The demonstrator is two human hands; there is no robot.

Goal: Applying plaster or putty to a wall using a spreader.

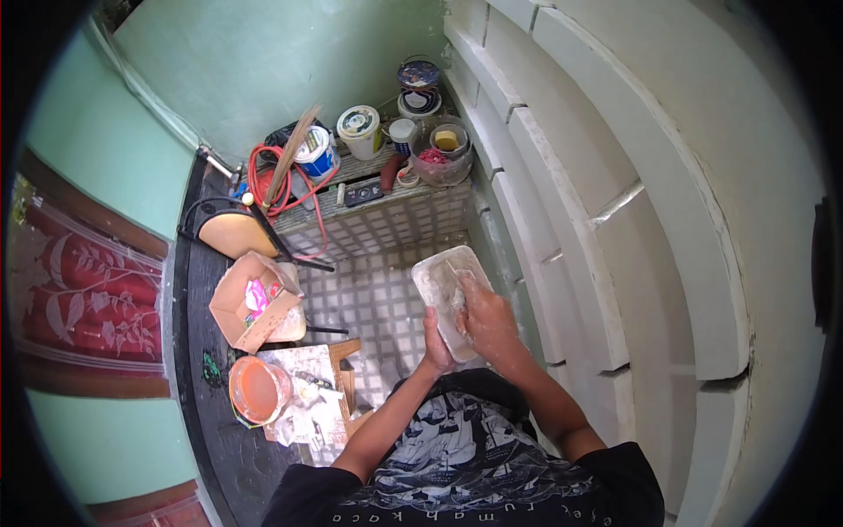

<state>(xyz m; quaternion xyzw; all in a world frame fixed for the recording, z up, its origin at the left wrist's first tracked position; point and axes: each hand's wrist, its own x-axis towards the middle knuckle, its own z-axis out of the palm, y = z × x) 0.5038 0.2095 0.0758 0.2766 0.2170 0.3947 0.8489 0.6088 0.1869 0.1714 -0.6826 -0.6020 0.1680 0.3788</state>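
Note:
A white rectangular plastic tub (pixel 425 279) is held in front of my body, its inside smeared with pale paste (pixel 446 288). My left hand (pixel 435 341) grips the tub's near left side, with the thumb up along the wall. Over the tub, my right hand (pixel 488 318) reaches in with its fingers curled and coated in white. Something thin seems to be in those fingers, but the hand and the paste hide what it is.
On the left stand an orange bucket (pixel 260 391), a paint-spattered small table (pixel 303 378), an open cardboard box (pixel 237 303) and a chair (pixel 233 233). A slatted bench (pixel 413 200) at the back carries paint buckets and a red hose (pixel 299 204). White ledged panels (pixel 562 184) line the right wall.

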